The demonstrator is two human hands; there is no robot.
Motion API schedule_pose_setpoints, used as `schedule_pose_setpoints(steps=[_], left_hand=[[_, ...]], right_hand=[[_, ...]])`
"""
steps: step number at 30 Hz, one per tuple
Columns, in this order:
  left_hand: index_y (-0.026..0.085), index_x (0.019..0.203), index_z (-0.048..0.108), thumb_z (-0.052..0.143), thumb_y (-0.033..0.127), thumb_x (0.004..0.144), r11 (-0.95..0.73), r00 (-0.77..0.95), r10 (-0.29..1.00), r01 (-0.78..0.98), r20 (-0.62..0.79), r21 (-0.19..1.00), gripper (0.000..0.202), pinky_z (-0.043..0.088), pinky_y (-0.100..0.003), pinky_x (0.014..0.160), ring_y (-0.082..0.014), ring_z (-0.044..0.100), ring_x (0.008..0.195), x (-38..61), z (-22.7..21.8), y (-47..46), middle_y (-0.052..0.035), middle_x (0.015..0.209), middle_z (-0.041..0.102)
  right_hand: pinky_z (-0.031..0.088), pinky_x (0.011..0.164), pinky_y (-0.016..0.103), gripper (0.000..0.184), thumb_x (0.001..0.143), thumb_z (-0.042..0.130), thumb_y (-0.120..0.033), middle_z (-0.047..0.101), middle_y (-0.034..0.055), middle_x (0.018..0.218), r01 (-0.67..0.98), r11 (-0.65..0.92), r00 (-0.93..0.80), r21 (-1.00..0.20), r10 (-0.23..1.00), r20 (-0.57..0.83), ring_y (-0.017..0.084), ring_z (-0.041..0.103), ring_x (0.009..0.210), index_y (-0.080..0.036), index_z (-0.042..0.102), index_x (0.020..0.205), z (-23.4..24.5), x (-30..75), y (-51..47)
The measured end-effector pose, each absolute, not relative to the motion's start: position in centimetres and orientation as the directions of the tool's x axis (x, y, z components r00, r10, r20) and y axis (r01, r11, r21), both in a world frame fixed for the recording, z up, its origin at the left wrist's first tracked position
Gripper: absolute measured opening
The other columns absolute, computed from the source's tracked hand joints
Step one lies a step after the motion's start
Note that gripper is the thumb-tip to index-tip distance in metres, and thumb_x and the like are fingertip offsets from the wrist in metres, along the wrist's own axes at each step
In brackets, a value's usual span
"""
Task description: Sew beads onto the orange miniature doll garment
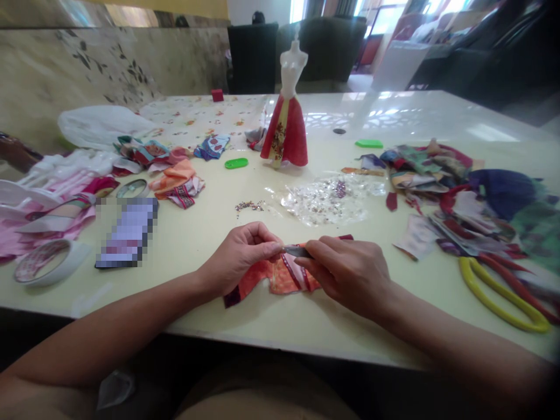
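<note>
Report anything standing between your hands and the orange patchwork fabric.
Nothing visible: the left hand and right hand are both right at the orange patchwork fabric, with only a small metal piece at its top edge, where the fingertips meet.

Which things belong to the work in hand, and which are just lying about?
In use: orange patterned cloth piece, small grey metal tool, left hand, right hand.
Lying about: white mannequin in red skirt, clear plastic with beads, green plastic oval.
</note>
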State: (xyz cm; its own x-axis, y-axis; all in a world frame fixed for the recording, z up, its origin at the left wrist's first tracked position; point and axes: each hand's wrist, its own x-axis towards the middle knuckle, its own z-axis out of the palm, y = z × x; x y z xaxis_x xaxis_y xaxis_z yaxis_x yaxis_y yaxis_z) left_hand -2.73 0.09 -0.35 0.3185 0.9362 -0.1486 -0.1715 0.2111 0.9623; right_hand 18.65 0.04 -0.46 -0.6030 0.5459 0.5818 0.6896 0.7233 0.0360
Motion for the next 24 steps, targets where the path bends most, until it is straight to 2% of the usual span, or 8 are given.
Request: schedule_pose_setpoints(steps=[24], left_hand=[[0.013,0.076,0.062,0.073,0.024,0.077,0.122,0.301,0.949,-0.067,-0.096,0.99,0.016,0.045,-0.021,0.065,-0.0077,0.055,0.064,-2.78,-0.12,0.12,0.0009,0.068,0.062]], right_hand=[[0.014,0.05,0.03,0.035,0.094,0.051,-0.038,0.047,-0.0029,0.053,0.704,0.689,-0.624,0.171,0.485,0.613,0.009,0.031,0.047,-0.019,0.051,0.064,-0.21,18.45,-0.27]])
